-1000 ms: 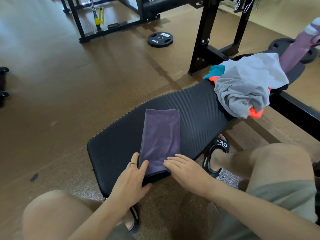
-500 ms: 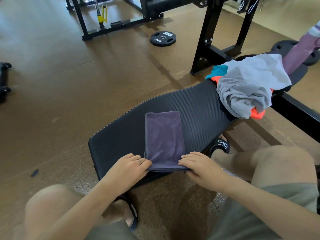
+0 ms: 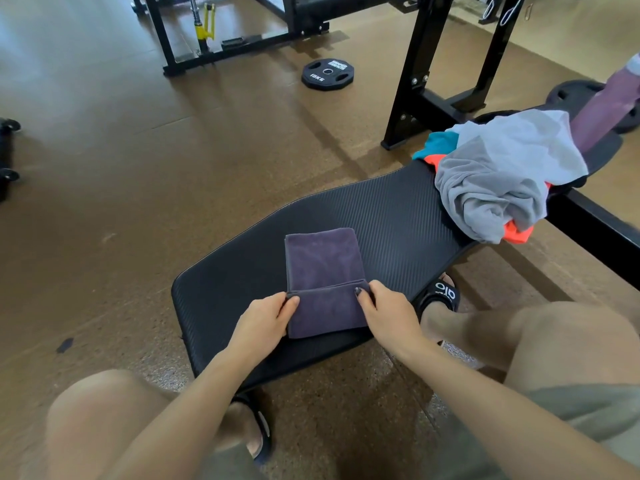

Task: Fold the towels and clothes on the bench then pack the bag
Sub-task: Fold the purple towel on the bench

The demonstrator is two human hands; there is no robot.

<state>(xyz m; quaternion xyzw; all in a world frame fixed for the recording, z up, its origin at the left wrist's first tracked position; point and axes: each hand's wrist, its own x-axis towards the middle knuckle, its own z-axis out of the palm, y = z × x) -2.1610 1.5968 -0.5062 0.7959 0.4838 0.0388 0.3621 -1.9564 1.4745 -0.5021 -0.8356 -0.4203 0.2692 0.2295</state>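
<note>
Left hand [image 3: 265, 318] and right hand [image 3: 389, 311] each hold a narrow pinch grip on the near flap of the purple towel [image 3: 323, 268], which lies on the desk [image 3: 398, 216], its near third turned up over the rest. Judged: 1 towel nearly folded, the heap of clothes [image 3: 498, 178] at the desk's far end untouched. No bag or other container is in view, so packing is not yet begun.

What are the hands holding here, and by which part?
The purple towel, by its near end: the left hand and right hand each pinch a corner of that edge, turned partway over the rest on the bench.
</note>
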